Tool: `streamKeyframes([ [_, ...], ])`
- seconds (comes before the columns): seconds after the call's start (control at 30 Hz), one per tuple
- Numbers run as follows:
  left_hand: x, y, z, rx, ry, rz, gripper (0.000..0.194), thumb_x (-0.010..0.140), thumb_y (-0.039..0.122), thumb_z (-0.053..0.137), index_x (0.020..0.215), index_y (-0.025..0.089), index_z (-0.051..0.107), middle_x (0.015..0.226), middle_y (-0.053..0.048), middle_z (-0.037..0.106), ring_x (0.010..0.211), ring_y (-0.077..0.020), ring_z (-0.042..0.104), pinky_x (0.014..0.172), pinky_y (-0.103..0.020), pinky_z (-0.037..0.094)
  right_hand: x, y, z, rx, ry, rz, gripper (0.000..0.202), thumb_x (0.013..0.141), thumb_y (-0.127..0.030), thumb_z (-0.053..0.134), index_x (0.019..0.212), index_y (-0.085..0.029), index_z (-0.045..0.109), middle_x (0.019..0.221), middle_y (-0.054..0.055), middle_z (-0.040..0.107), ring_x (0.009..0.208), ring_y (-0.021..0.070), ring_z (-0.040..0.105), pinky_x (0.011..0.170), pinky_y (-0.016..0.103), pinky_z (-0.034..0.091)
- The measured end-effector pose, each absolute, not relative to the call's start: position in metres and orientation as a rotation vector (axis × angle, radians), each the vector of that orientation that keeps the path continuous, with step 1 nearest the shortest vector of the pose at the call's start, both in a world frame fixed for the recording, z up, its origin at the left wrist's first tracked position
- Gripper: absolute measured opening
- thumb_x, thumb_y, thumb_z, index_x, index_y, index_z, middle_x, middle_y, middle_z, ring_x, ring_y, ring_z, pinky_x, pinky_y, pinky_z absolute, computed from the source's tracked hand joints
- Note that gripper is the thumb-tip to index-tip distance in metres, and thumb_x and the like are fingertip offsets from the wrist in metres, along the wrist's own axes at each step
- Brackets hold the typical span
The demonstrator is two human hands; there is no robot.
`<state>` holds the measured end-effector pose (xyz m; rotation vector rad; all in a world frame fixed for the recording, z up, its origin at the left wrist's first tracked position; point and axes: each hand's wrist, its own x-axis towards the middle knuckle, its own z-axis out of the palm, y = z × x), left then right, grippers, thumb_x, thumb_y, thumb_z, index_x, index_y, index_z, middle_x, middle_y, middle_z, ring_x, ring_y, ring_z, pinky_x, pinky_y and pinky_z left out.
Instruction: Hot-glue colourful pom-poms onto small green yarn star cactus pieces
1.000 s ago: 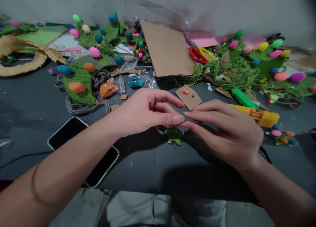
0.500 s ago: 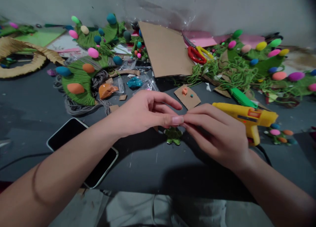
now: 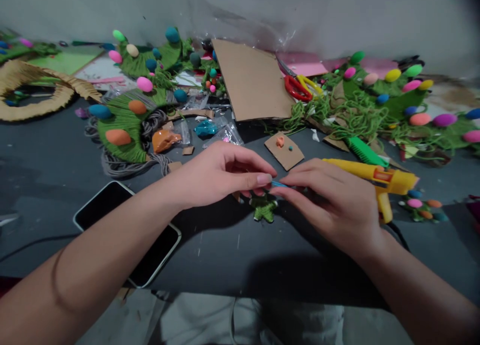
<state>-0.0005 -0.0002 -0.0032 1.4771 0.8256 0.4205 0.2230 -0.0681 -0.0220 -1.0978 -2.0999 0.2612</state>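
Note:
A small blue piece (image 3: 278,184) is stretched between my two hands at the middle of the view. The thumb and fingers of my left hand (image 3: 228,172) pinch its left end. From the right, my right hand (image 3: 330,200) pinches its other end between thumb and fingers. Just below the fingertips a small green star-like yarn piece (image 3: 264,210) lies on the dark table, its top partly hidden. Behind my hands is a small cardboard square (image 3: 284,151) with an orange bit (image 3: 280,141) and a tiny teal bit (image 3: 291,148).
A yellow glue gun (image 3: 397,181) lies beyond my right hand. A phone (image 3: 159,257) is under my left forearm. Large cardboard (image 3: 253,82), red-handled scissors (image 3: 296,88), a green comb-like tool (image 3: 365,151) and green yarn pieces with coloured balls (image 3: 123,125) line the back.
The blue piece now shows between my fingertips, which have parted slightly. More of the green star-like piece is visible. The whole view has shifted a little.

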Motion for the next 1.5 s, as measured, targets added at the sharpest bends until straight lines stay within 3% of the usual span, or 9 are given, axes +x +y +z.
streamKeyframes([
  [0.2, 0.0, -0.003, -0.002, 1.461, 0.815, 0.43, 0.019, 0.092, 0.033, 0.074, 0.099, 0.015, 0.078, 0.081, -0.003, 0.075, 0.072, -0.0114, 0.07, 0.064, -0.02, 0.059, 0.226, -0.066, -0.024, -1.083, -2.088, 0.25, 0.022, 0.097, -0.015, 0.062, 0.116, -0.021, 0.072, 0.109, 0.007, 0.076, 0.097, 0.0174, 0.073, 0.086, 0.03, 0.058],
  [0.33, 0.001, -0.003, -0.002, 1.458, 0.829, 0.465, 0.02, 0.084, 0.033, 0.083, 0.09, 0.015, 0.077, 0.073, -0.001, 0.073, 0.065, -0.0108, 0.069, 0.06, -0.019, 0.057, 0.225, -0.067, -0.02, -1.06, -2.05, 0.31, 0.006, 0.093, -0.023, 0.072, 0.099, -0.023, 0.074, 0.087, 0.003, 0.076, 0.078, 0.0147, 0.07, 0.073, 0.028, 0.057],
  [0.47, 0.001, -0.002, -0.002, 1.467, 0.795, 0.472, 0.02, 0.076, 0.028, 0.089, 0.083, 0.015, 0.075, 0.07, -0.001, 0.073, 0.063, -0.0101, 0.067, 0.058, -0.017, 0.055, 0.224, -0.069, -0.016, -1.044, -2.025, 0.296, 0.009, 0.087, -0.03, 0.079, 0.086, -0.024, 0.073, 0.073, 0.001, 0.07, 0.066, 0.0137, 0.064, 0.061, 0.028, 0.052],
  [0.53, 0.001, -0.002, -0.003, 1.464, 0.773, 0.457, 0.017, 0.079, 0.026, 0.087, 0.083, 0.014, 0.075, 0.071, -0.002, 0.074, 0.064, -0.0094, 0.068, 0.06, -0.017, 0.056, 0.224, -0.069, -0.017, -1.017, -2.059, 0.277, 0.003, 0.091, -0.025, 0.075, 0.093, -0.023, 0.075, 0.08, 0.003, 0.072, 0.071, 0.0135, 0.067, 0.064, 0.026, 0.055],
  [0.77, 0.001, -0.003, -0.007, 1.324, 0.774, 0.51, 0.021, 0.088, 0.02, 0.079, 0.108, 0.014, 0.074, 0.091, -0.005, 0.081, 0.083, -0.0124, 0.077, 0.074, -0.019, 0.063, 0.231, -0.068, -0.026, -1.024, -2.122, 0.264, 0.04, 0.095, -0.006, 0.058, 0.13, -0.021, 0.07, 0.116, 0.007, 0.077, 0.102, 0.016, 0.074, 0.087, 0.026, 0.06],
  [1.0, 0.001, -0.002, -0.004, 1.328, 0.742, 0.488, 0.017, 0.088, 0.02, 0.079, 0.101, 0.012, 0.073, 0.081, -0.003, 0.079, 0.069, -0.01, 0.075, 0.067, -0.017, 0.063, 0.225, -0.067, -0.019, -1.049, -2.045, 0.31, 0.01, 0.087, -0.022, 0.079, 0.097, -0.024, 0.077, 0.086, 0.001, 0.078, 0.074, 0.0137, 0.072, 0.071, 0.025, 0.058],
  [1.1, 0.001, -0.002, -0.003, 1.286, 0.74, 0.477, 0.021, 0.082, 0.02, 0.084, 0.097, 0.012, 0.071, 0.076, -0.002, 0.079, 0.065, -0.01, 0.074, 0.064, -0.018, 0.062, 0.223, -0.067, -0.02, -0.998, -2.012, 0.338, 0.015, 0.088, -0.015, 0.077, 0.102, -0.021, 0.078, 0.094, 0.005, 0.078, 0.083, 0.0137, 0.074, 0.076, 0.023, 0.059],
  [1.3, -0.002, 0.0, -0.006, 1.273, 0.754, 0.429, 0.034, 0.084, 0.027, 0.084, 0.11, 0.014, 0.067, 0.08, -0.002, 0.081, 0.068, -0.0109, 0.076, 0.065, -0.018, 0.062, 0.221, -0.066, -0.024, -1.02, -1.955, 0.475, 0.023, 0.088, -0.012, 0.075, 0.109, -0.021, 0.081, 0.099, 0.004, 0.077, 0.085, 0.0113, 0.073, 0.078, 0.02, 0.058],
  [1.5, 0.0, -0.001, -0.008, 1.303, 0.771, 0.387, 0.038, 0.086, 0.025, 0.082, 0.118, 0.014, 0.065, 0.084, -0.005, 0.082, 0.07, -0.012, 0.076, 0.067, -0.019, 0.063, 0.218, -0.065, -0.025, -1.013, -1.999, 0.575, 0.015, 0.091, -0.015, 0.074, 0.101, -0.024, 0.08, 0.093, -0.001, 0.075, 0.081, 0.0084, 0.07, 0.075, 0.019, 0.056],
])
